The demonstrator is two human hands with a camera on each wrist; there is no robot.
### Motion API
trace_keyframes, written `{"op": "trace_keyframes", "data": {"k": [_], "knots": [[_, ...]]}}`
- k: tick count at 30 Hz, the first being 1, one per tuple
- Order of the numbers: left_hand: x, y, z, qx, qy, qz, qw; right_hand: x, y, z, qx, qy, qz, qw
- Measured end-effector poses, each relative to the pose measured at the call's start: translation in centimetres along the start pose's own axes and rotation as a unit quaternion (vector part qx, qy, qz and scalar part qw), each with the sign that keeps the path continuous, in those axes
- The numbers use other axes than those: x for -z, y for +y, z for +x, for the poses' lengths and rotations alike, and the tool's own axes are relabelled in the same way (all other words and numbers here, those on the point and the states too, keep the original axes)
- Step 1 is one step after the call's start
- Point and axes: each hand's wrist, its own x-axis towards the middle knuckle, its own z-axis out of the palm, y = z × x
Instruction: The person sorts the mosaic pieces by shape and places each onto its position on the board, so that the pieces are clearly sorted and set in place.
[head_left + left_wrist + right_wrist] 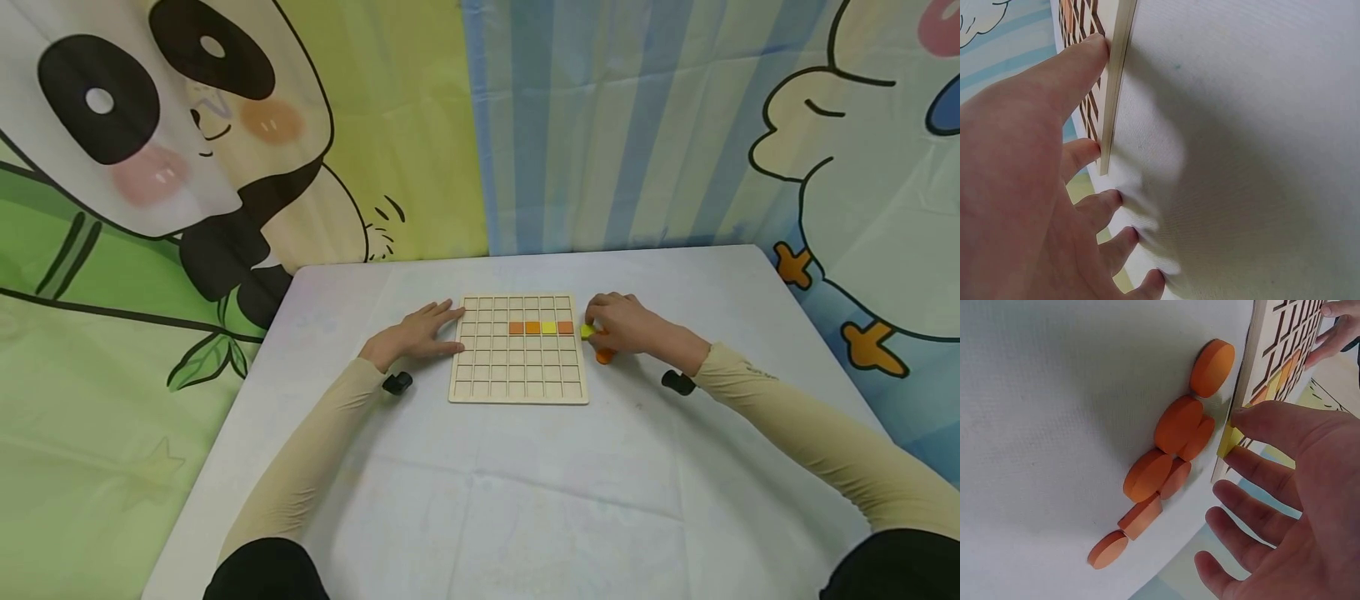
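A pale wooden grid board (pixel 517 392) lies flat on the table. One row of its cells holds a yellow tile (pixel 549 328) among several orange tiles (pixel 516 328). My left hand (pixel 415 335) is spread at the board's left side, its thumb and index finger touching the edge, as the left wrist view also shows. Beside the right edge, my right hand (pixel 624 323) pinches a yellow piece (pixel 1230 439) between thumb and index finger; its other fingers are loosely bent. Several orange discs (pixel 1179 424) and an orange straight-edged block (pixel 1140 515) lie beneath and beside this hand.
A white cloth covers the table (pixel 480 500), whose far edge meets a printed curtain (pixel 585 125) with cartoon animals. Small black devices (pixel 397 383) sit at both wrists.
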Motion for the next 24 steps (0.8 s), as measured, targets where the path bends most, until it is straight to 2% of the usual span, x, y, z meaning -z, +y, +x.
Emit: {"op": "trace_keyframes", "data": {"k": [12,24], "knots": [[0.0,0.1,-0.1,0.004,0.000,-0.004,1.0000,0.4,-0.7,0.7,-0.004,0.005,0.013,0.9999],[-0.2,-0.2,0.1,0.003,0.002,0.006,1.0000,-0.2,-1.6,1.9,0.004,0.003,0.032,0.9995]]}}
